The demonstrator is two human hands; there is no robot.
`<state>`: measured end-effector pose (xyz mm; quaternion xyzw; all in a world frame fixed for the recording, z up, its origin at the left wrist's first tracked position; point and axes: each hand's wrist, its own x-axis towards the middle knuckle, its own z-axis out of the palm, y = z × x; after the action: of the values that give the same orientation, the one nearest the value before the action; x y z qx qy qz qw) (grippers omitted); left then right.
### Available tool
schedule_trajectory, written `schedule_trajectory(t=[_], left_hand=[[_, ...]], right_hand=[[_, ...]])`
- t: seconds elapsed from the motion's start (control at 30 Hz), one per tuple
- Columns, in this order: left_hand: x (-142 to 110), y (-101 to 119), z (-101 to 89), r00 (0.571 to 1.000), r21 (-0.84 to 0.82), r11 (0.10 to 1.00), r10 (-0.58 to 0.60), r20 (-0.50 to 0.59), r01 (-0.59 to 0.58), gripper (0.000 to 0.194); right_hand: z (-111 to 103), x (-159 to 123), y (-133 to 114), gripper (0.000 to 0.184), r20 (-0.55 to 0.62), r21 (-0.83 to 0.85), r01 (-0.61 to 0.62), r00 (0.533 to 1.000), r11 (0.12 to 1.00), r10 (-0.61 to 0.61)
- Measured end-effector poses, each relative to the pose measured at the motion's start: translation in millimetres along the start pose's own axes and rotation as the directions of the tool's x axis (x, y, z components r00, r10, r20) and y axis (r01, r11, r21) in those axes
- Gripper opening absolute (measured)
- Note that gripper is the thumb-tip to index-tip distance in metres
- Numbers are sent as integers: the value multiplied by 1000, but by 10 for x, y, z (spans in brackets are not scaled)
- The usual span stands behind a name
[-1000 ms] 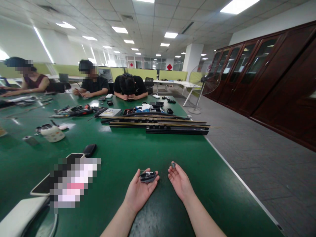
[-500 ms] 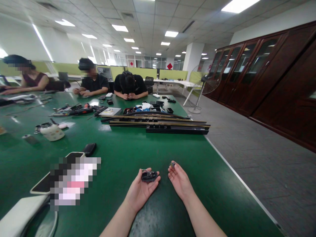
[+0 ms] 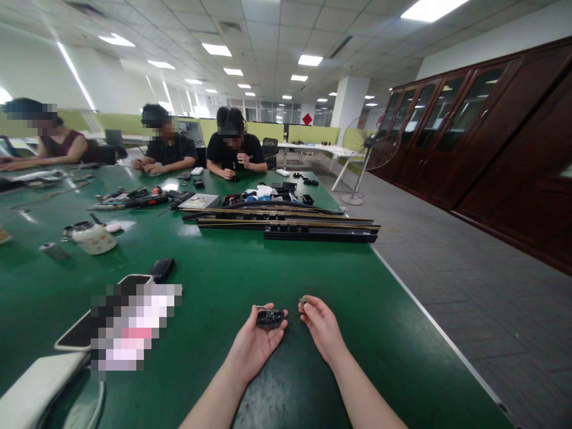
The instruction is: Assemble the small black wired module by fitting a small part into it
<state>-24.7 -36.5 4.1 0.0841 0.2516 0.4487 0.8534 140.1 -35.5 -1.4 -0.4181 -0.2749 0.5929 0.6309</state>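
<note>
Above the green table (image 3: 232,271), my left hand (image 3: 254,345) is palm up, its thumb and fingers holding a small black device (image 3: 270,318) with parts showing on its upper side and a thin pale wire at its top edge. To the right of it, my right hand (image 3: 322,328) pinches a tiny greyish part (image 3: 304,301) between thumb and fingertips. The kind of this part is too small to make out. A short gap separates the two hands, and the small part does not touch the black device.
Black rails with thin brass-coloured rods (image 3: 286,223) lie across the table ahead. At left are a phone (image 3: 107,310), a black case (image 3: 162,270), a pale jar (image 3: 93,238) and a white box (image 3: 40,387). Several people sit beyond; one is a person in black (image 3: 235,146).
My right hand has moved slightly left, toward the black device, and turned with the small part. My left hand has hardly moved. The person in black across the table has raised their head and a hand.
</note>
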Motion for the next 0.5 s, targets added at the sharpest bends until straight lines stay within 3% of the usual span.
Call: schedule_trajectory(t=[0.3,0.4,0.5], left_hand=[[19,-12,-9,999,27,999,22,-46,-20,26],[16,-13,-8,999,4,1000,31,-37,-30,23],[14,-17,5,999,-25,999,44,-16,-45,22]], right_hand=[[223,-110,-30,19,157,-348,176,979,921,-128],[286,-141,-73,17,329,-559,422,903,714,-276],[330,-164,-73,21,484,-644,561,825,521,-291]])
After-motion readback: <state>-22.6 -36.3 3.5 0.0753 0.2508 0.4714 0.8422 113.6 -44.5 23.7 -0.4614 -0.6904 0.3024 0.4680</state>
